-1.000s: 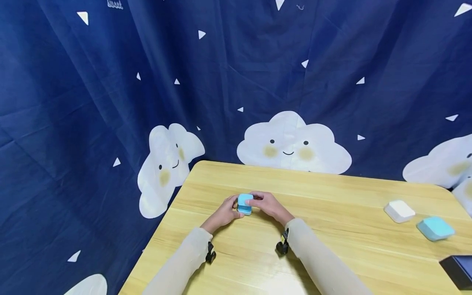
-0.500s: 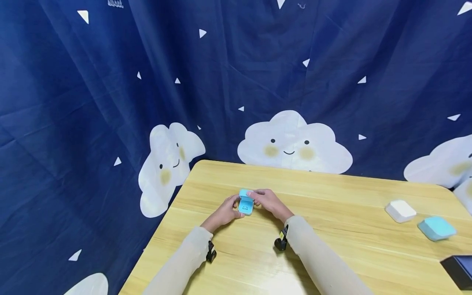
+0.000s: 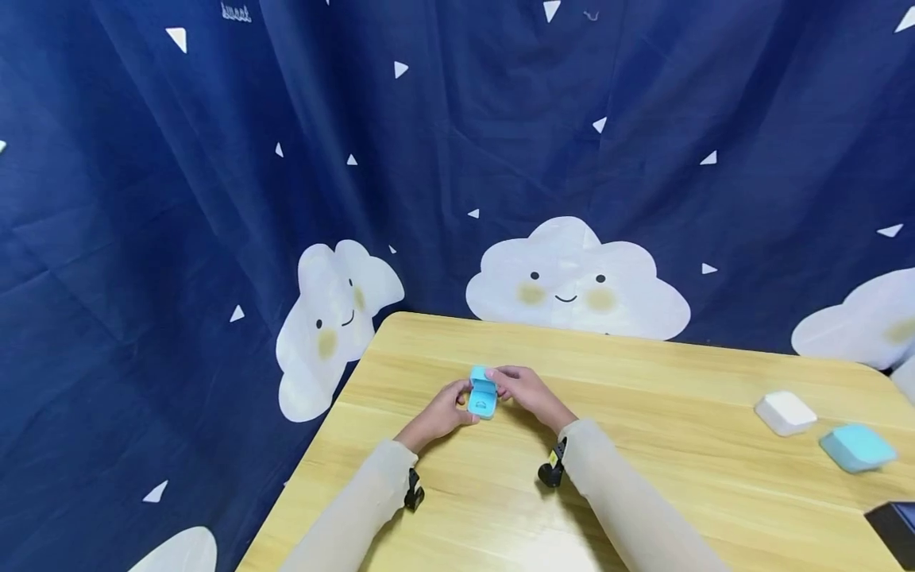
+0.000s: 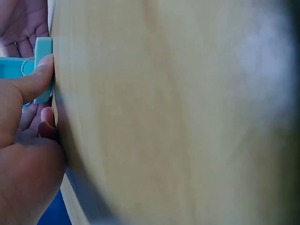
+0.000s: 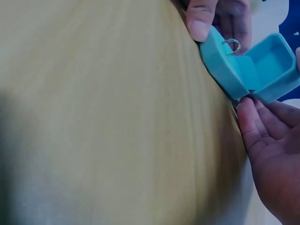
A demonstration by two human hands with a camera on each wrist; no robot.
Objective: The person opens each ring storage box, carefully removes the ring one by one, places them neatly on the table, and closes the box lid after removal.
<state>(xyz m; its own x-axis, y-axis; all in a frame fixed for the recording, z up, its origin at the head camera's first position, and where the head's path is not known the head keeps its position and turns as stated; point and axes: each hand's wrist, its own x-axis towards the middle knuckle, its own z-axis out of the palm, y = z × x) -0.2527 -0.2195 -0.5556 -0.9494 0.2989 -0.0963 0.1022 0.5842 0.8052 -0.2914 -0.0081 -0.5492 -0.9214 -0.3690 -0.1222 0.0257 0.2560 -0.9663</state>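
A small turquoise ring box (image 3: 482,411) stands on the table with its lid (image 5: 276,75) raised. A ring (image 5: 239,46) sits upright in the padded base. My left hand (image 3: 442,413) grips the base from the left, its thumb on the near side and fingers around the far side. From the right, my right hand (image 3: 534,396) holds the lid, thumb on it and fingers behind by the hinge. In the left wrist view my left thumb (image 4: 35,82) lies across the front of the base, and most of the box is cut off by the frame edge.
The wooden table (image 3: 643,492) runs back to a dark blue curtain (image 3: 429,159) with clouds printed on it. At the right lie a white box (image 3: 785,413) and a turquoise box (image 3: 858,447). Part of a dark box (image 3: 893,528) shows at the right edge.
My right hand has swung the ring box's lid up and back, so the ring inside now shows. My left hand stays on the base. The head view has shifted slightly.
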